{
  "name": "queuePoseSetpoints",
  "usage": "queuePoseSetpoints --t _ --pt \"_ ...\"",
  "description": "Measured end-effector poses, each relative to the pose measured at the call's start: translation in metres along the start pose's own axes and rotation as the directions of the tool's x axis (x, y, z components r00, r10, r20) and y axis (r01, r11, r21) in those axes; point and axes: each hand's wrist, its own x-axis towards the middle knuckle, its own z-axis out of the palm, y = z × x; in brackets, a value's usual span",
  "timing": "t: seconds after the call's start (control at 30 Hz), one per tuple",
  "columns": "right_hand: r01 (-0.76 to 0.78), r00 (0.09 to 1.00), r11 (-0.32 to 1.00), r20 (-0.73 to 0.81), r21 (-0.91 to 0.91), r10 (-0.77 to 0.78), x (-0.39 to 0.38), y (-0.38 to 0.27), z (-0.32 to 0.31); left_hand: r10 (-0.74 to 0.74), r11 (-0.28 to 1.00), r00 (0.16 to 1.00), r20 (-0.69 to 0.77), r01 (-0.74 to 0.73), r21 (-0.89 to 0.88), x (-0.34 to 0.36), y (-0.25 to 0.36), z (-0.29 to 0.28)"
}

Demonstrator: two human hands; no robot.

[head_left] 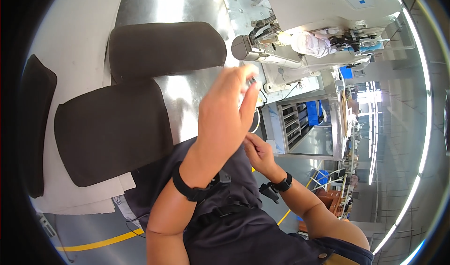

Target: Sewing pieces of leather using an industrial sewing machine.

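Observation:
My left hand (222,108) is raised below the sewing machine's arm (281,61), its fingers curled on a small dark object (253,81) that is too small to name. Lower down and to the right, my right hand (260,155) is closed beside the table edge; what its fingertips hold, if anything, is hidden. Left of my hands lie three dark fabric pieces: an upper rounded one (164,49), a squarish one (112,133) and a narrow one (37,119), resting on white sheets (89,197) and the steel tabletop (180,105).
A white sewing machine head (318,7) stands at upper right. Beyond my right hand are a steel cabinet with racks (300,129), blue bins (314,114) and brown items (330,201). A floor (108,232) with yellow lines shows below the table.

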Motion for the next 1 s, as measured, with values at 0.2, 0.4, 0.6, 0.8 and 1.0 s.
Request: queuePoseSetpoints --t 0.2,0.4,0.6,0.8,1.0 --pt "0.058 0.998 0.997 0.03 0.049 -0.059 0.003 -0.006 0.009 0.102 0.994 0.99 -0.098 -0.098 0.041 0.043 -0.002 0.015" --pt "0.11 0.994 0.994 0.006 0.009 -0.11 0.006 -0.001 0.007 0.211 0.945 0.976 -0.047 -0.191 0.265 0.04 0.0 0.029" --pt "0.098 0.995 0.995 0.007 -0.007 -0.097 0.007 0.003 0.007 0.277 0.948 0.955 -0.107 -0.254 0.194 0.034 -0.002 0.026" --pt "0.113 0.994 0.993 0.003 -0.033 -0.113 0.006 -0.006 0.006 0.203 0.949 0.975 -0.093 -0.172 0.263 0.038 0.0 0.029" --pt "0.109 0.994 0.994 0.0 0.001 -0.109 0.004 -0.005 0.006 0.215 0.962 0.962 -0.168 -0.179 0.204 0.037 -0.005 0.017"
